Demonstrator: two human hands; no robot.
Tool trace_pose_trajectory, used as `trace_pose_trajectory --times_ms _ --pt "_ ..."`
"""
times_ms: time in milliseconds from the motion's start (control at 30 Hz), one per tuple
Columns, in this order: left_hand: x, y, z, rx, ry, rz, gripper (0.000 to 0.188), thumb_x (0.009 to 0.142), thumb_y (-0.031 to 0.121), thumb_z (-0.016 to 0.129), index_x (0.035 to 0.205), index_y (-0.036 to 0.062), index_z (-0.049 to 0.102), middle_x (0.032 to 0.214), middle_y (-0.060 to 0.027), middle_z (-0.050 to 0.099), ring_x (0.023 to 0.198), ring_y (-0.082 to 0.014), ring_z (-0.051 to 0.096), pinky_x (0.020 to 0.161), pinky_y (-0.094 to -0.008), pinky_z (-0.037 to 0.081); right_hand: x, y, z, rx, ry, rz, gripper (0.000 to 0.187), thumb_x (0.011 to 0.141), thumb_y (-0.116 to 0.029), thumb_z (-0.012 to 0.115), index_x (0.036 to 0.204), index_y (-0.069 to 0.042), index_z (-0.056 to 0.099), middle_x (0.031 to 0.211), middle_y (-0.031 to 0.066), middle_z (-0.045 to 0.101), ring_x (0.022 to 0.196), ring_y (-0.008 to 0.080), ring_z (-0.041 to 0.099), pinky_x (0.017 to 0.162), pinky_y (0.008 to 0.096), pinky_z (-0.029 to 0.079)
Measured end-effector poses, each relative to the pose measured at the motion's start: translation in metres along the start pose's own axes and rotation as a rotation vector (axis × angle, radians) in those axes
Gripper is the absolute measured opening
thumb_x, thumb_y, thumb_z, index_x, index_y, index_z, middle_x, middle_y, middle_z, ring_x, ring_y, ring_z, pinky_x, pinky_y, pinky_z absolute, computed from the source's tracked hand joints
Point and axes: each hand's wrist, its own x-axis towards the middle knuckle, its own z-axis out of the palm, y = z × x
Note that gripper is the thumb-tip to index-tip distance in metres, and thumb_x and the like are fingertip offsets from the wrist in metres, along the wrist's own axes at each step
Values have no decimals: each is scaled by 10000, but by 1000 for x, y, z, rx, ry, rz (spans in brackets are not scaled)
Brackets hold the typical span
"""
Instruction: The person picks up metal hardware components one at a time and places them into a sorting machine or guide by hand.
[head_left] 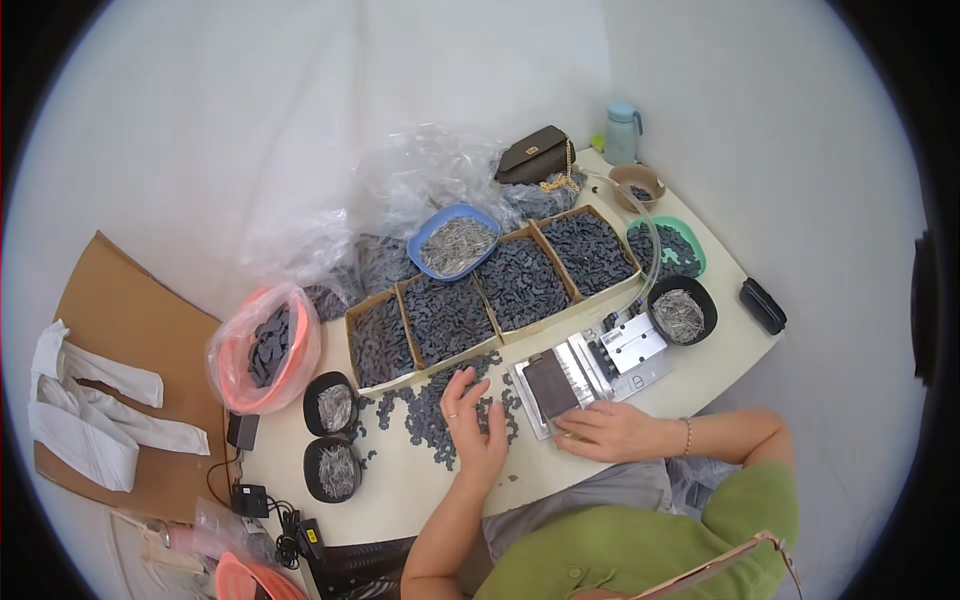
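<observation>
My left hand (474, 430) hovers at the edge of a loose pile of small dark grey plastic pieces (428, 425), thumb and fingers apart. Nothing shows between them. My right hand (615, 432) reaches in from the right, its fingers stretched along the near edge of a metal jig (577, 365). A dark brown block (551, 384) lies on the jig's left part, just beyond those fingertips. The undersides of the right fingers are hidden. Attached on the jig's right is a silver pneumatic cylinder block (635, 343).
Behind the pile stands a divided cardboard tray (505, 333) of grey pieces. A blue bowl (420, 262) of metal pins rests on it. Black bowls of pins (310, 484) (712, 310) flank the work area. A clear air hose (656, 245) curves behind the jig. An orange basket (300, 345) stands left.
</observation>
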Motion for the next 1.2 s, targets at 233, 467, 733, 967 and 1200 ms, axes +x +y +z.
trace_pose_trajectory --times_ms 233,467,733,967,1200 --pt "-3 2 1 28 -46 16 308 818 16 595 1124 1 566 1287 -186 488 1255 -377 406 1044 -468 288 1 -23 -1 114 -93 108 340 797 -172 577 1085 8 579 1066 193 599 1053 259 565 901 333 462" --pt "0 5 5 48 -59 -30 269 802 16 621 1068 -4 586 1209 -173 552 1187 -348 486 991 -406 365 -3 2 8 25 48 11 328 730 -196 650 1037 -86 613 1035 47 639 956 194 602 760 309 494" --pt "-8 20 18 294 -348 333 155 724 48 676 861 -23 680 1004 -161 677 932 -321 662 807 -377 542 67 105 27 567 302 690 335 849 -123 616 1167 -42 546 1063 153 617 931 321 602 798 381 488" --pt "-5 28 37 725 -588 495 146 737 99 596 763 -38 638 962 -226 677 831 -318 673 692 -369 563 59 147 51 606 21 732 371 857 -135 596 1215 -42 557 1133 155 598 1036 325 586 863 410 483" --pt "27 36 27 508 -866 193 77 737 87 589 752 13 607 785 -152 635 724 -286 648 596 -382 540 -8 223 34 242 -280 934 157 798 -121 653 946 -69 656 923 122 677 895 319 637 767 421 502"
